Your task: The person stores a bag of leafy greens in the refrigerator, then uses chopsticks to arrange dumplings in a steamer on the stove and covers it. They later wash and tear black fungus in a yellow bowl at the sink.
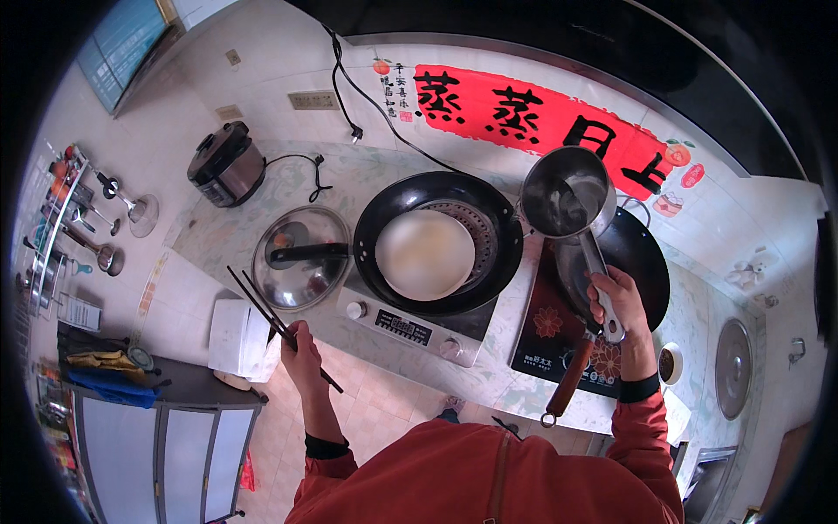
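Note:
My left hand [302,357] grips a pair of dark chopsticks [252,296], their tips pointing up and left beside a glass pan lid [314,275]. In my right hand [617,298] is the handle of a metal saucepan [567,191], raised over a black wok with a wooden handle [645,262]. The saucepan tilts so that its inside shows; it looks wet, with no clear contents. Left of it, a larger black wok [373,203] stands on an induction cooker [406,324]. A perforated steamer rack [483,243] lies in that wok, under a round pale dish [425,288] whose contents are blurred.
A rice cooker [229,164] with a coiled cord stands at the back left of the counter. The second wok rests on a dark cooktop [543,327]. A small white cup [670,363] and a round metal lid [733,369] are at right. Overhead hangs a black range hood [524,26].

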